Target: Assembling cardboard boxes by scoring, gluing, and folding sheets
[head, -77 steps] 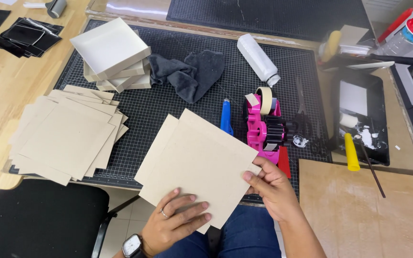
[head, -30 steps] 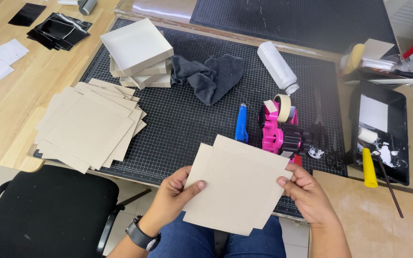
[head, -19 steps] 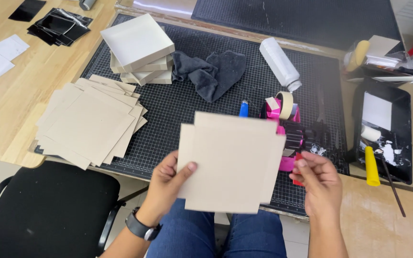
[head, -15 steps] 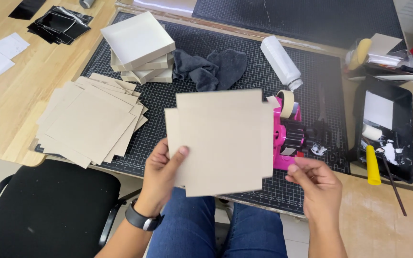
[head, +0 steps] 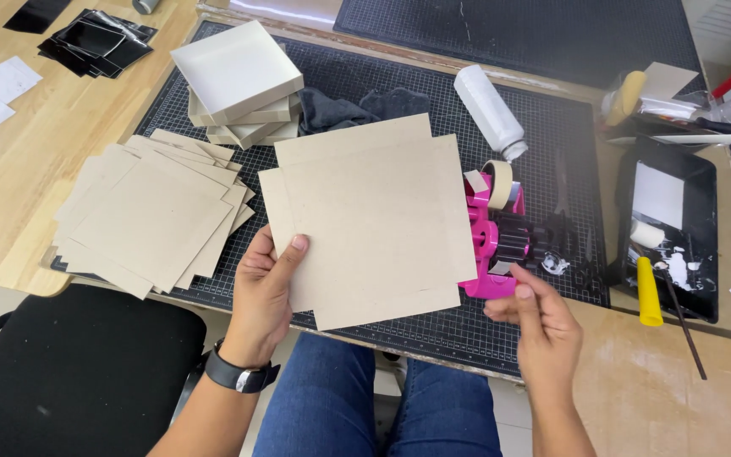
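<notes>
Item: cardboard sheets (head: 374,224), two or perhaps three, fanned and held flat above the counter (head: 35,152). We logged our left hand (head: 266,283) clamped on their lower left edge; our right hand (head: 535,317), fingers loosely together and empty, sat just right of them by the pink tape dispenser (head: 494,241).

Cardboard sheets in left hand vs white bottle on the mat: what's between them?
Head view: the pink tape dispenser stands between the held cardboard sheets and the white bottle, its tape roll just below the bottle's cap.
</notes>
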